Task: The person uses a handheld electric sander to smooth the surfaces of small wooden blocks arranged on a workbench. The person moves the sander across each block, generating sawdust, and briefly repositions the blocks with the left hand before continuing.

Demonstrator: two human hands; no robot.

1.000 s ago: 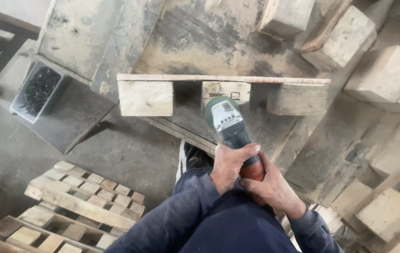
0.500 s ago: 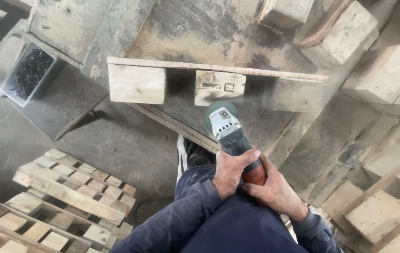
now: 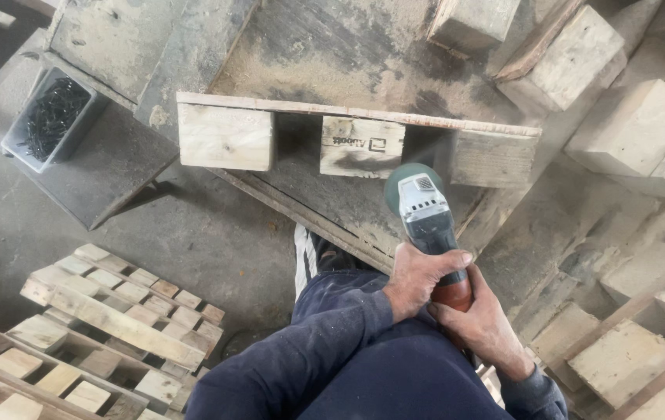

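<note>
I hold a green and grey angle grinder (image 3: 424, 214) with both hands. My left hand (image 3: 419, 278) wraps the body from above; my right hand (image 3: 482, 324) grips the red rear end from below. The grinder's disc points at a pallet piece (image 3: 356, 115): a thin plank with three wooden blocks under it, lying on a dusty workbench (image 3: 324, 47). The disc sits just below the middle block (image 3: 362, 146), near the gap before the right block (image 3: 493, 158). Whether it touches the wood cannot be told.
A grey bin of dark screws (image 3: 50, 118) stands on a metal plate at the left. Stacked pallet parts (image 3: 114, 311) lie on the floor lower left. Loose wooden blocks (image 3: 628, 124) pile up on the right. My shoe (image 3: 313, 253) shows below the bench.
The grinder has moved forward and right, closer to the middle block. The camera view has shifted a little, and my grip is unchanged.
</note>
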